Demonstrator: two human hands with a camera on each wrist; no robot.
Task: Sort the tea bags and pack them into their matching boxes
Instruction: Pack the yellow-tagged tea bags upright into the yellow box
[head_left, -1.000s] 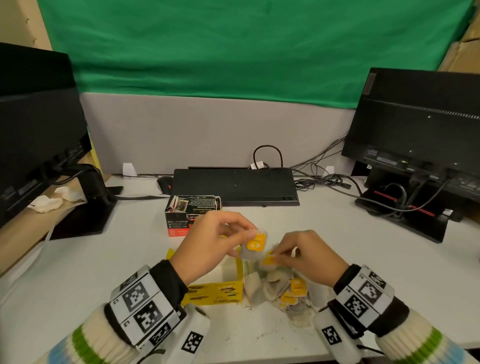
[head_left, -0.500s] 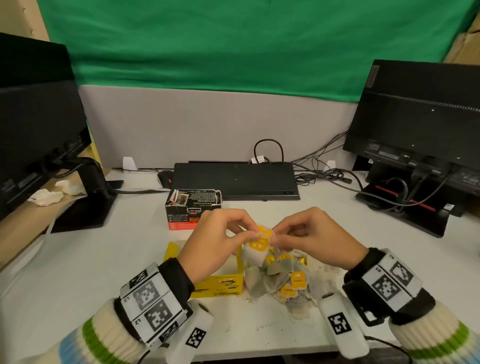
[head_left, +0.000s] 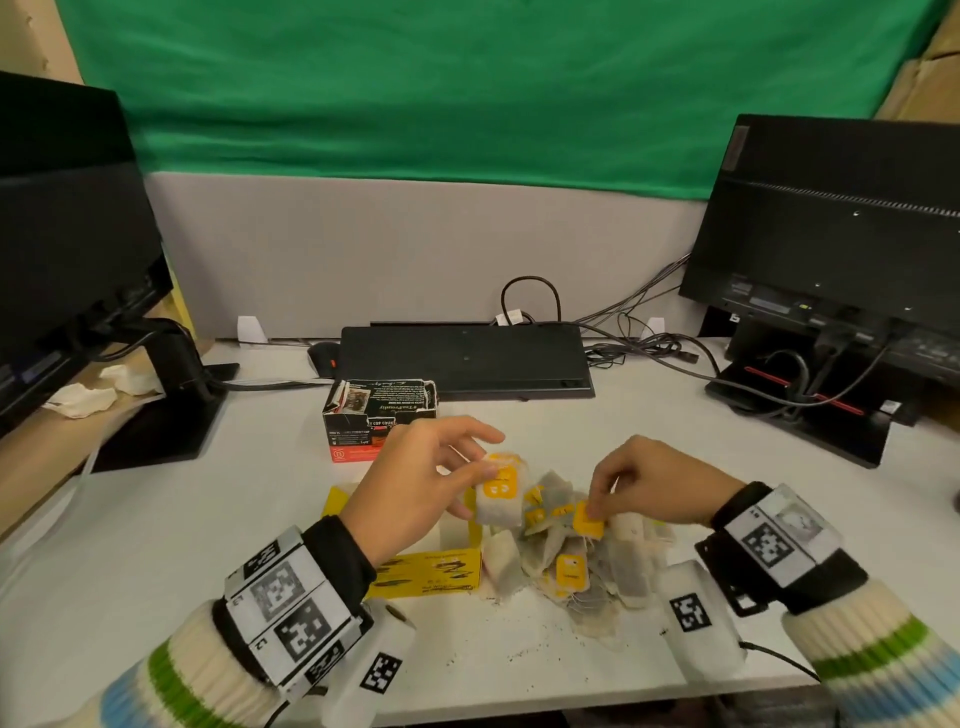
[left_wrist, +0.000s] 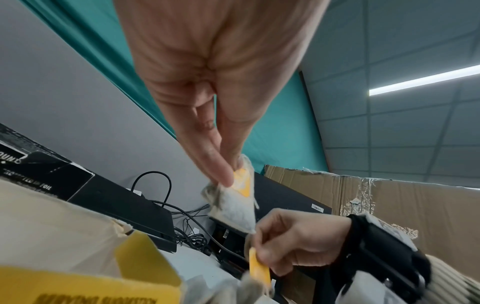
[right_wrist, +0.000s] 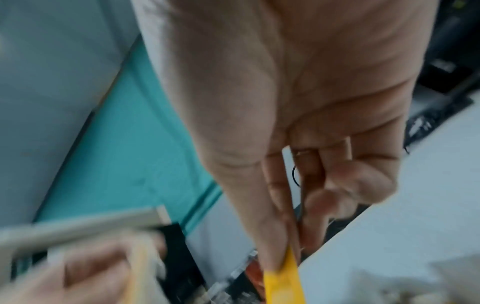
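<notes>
We see the two hands parted now: half a second ago they met fingertip to fingertip over one tea bag, and a second ago they worked close together at the same spot. The left hand (head_left: 415, 483) pinches a tea bag (head_left: 500, 496) with a yellow tag between thumb and fingers, and the bag hangs above the gap between the yellow box (head_left: 431, 569) and the pile (head_left: 582, 561). In the left wrist view the same bag (left_wrist: 235, 203) dangles from the fingertips (left_wrist: 221, 174). The right hand (head_left: 654, 483) has dropped toward the pile, at 3 o'clock from the left hand, and pinches a yellow tag (head_left: 589, 519) between thumb and forefinger; the right wrist view is blurred but shows the tag (right_wrist: 283, 281) gripped at the fingertips.

The pile of tea bags lies on the desk (head_left: 156, 561) just right of the yellow box, touching it. The black box (head_left: 379, 423) stands at 12 o'clock from the yellow box, open on top, near the left hand but apart from it. Whether any bags lie in either box we cannot tell. Loose tea crumbs (head_left: 519, 634) speckle the desk at 6 o'clock from the pile.

Behind the black box lies a keyboard (head_left: 462, 358), with a monitor (head_left: 831, 234) at 2 o'clock and another monitor (head_left: 62, 234) at 10 o'clock.
</notes>
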